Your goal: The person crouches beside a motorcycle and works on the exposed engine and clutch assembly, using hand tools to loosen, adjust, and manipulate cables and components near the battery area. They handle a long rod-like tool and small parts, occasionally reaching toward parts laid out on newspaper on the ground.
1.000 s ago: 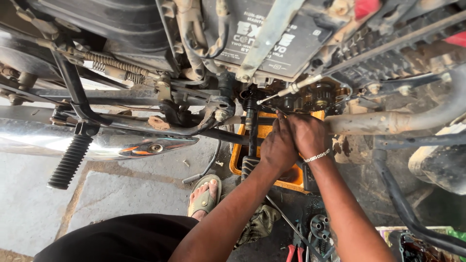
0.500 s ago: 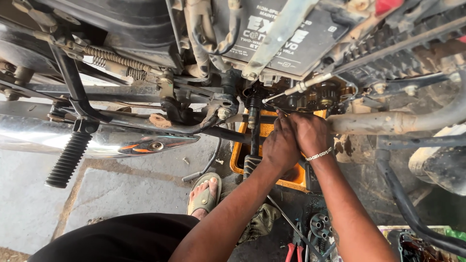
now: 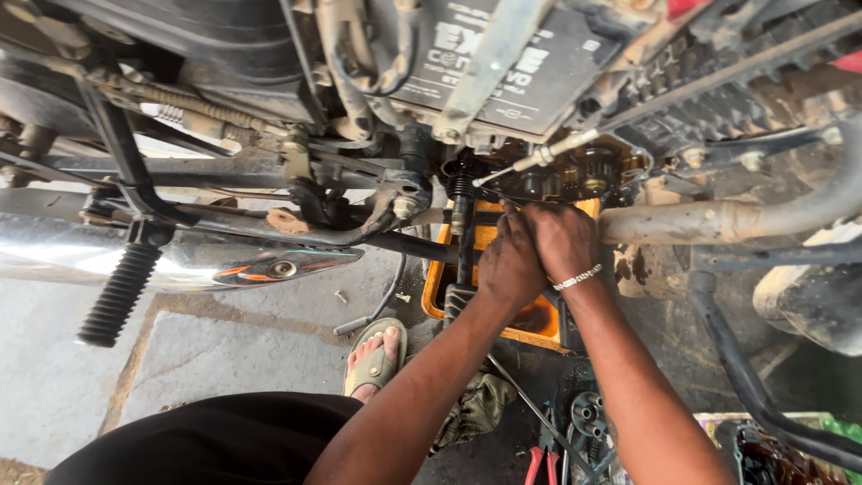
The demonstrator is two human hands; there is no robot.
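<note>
1. orange drain tray (image 3: 446, 269) sits on the floor under the motorcycle's open engine gears (image 3: 575, 171).
2. left hand (image 3: 510, 265) and right hand (image 3: 561, 238) press together just near of the gears, above the tray.
3. fingers curled; what they clamp is hidden.

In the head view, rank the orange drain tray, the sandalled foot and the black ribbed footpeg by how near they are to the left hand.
1. Orange drain tray: directly beneath the left hand.
2. Sandalled foot: lower left.
3. Black ribbed footpeg: far left.
</note>
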